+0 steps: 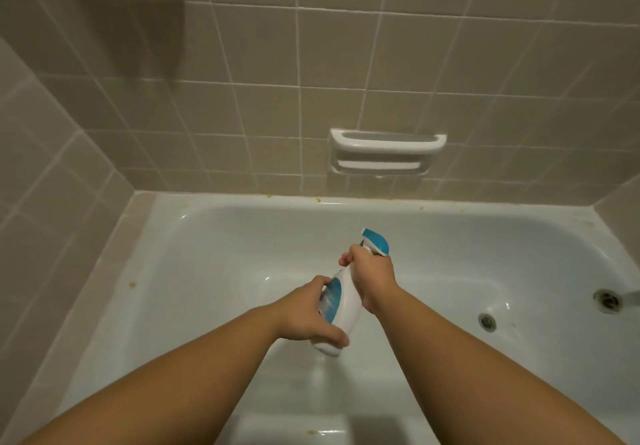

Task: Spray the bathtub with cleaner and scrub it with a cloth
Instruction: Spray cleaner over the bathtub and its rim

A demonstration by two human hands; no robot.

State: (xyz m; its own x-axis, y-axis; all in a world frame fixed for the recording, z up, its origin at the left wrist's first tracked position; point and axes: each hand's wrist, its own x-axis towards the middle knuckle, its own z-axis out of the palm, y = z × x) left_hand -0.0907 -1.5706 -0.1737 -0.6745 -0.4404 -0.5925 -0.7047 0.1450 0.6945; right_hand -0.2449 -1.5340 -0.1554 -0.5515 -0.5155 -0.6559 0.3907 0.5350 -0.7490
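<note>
The bathtub [214,236] fills the lower frame. At centre, the spray bottle [341,302] is held tilted over the basin. The left hand [311,313] grips its base; the right hand [375,276] wraps its neck below the blue nozzle [375,241]. Step: spraying, apparently just starting. Next: aim the nozzle, squeeze the trigger. No cloth visible.

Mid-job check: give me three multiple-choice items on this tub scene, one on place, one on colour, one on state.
1. Where is the white ceramic soap dish?
A. on the tiled back wall
B. on the tub floor
C. by the drain

2. What colour is the trigger head of the white plastic spray bottle?
A. red
B. blue
C. black

3. How is the bottle held?
A. left hand only
B. lying in the tub
C. both hands

Answers: 1 A, it sits above the white bathtub. 2 B, blue top. 3 C, left hand grips the base, right hand the neck.
</note>
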